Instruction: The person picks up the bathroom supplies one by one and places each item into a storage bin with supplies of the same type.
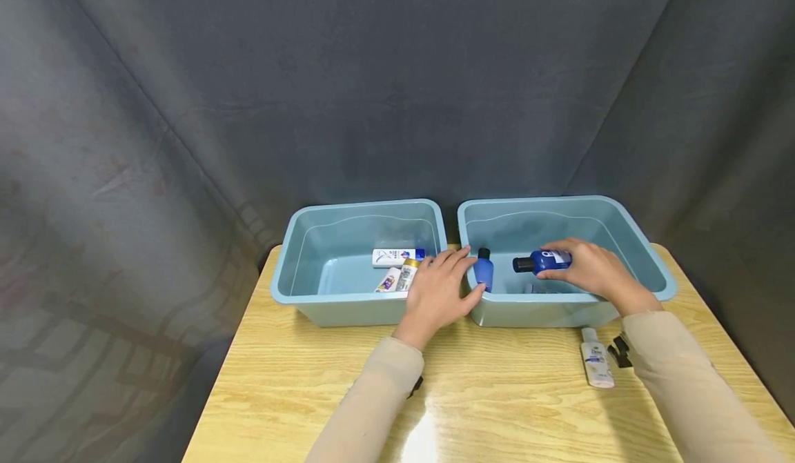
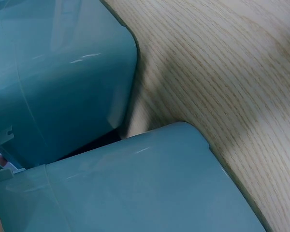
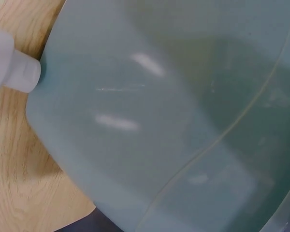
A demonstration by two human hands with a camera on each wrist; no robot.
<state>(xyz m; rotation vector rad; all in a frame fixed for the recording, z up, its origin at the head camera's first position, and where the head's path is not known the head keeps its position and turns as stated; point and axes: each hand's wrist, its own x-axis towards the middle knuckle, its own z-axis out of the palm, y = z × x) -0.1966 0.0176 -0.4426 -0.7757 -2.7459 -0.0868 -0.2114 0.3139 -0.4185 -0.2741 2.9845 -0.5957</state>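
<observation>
My right hand (image 1: 593, 270) holds a dark blue bottle (image 1: 553, 260) with a black cap, tilted on its side over the right bin (image 1: 568, 297). Spread fingers of my left hand (image 1: 437, 289) reach over the gap between the two bins, beside a second blue bottle (image 1: 483, 273) by the right bin's left wall. Whether they touch that bottle, I cannot tell. Part of another dark item (image 1: 532, 288) shows low in the right bin, mostly hidden by the front rim. Both wrist views show bin walls, not what the fingers do.
In the left bin (image 1: 348, 299) lie a white bottle (image 1: 397, 257) with a blue cap, a gold-capped bottle (image 1: 406, 274) and a small white bottle (image 1: 388, 280). A white bottle (image 1: 597, 363) lies on the wooden table (image 1: 497, 394) before the right bin. Dark curtain (image 1: 397, 90) hangs behind.
</observation>
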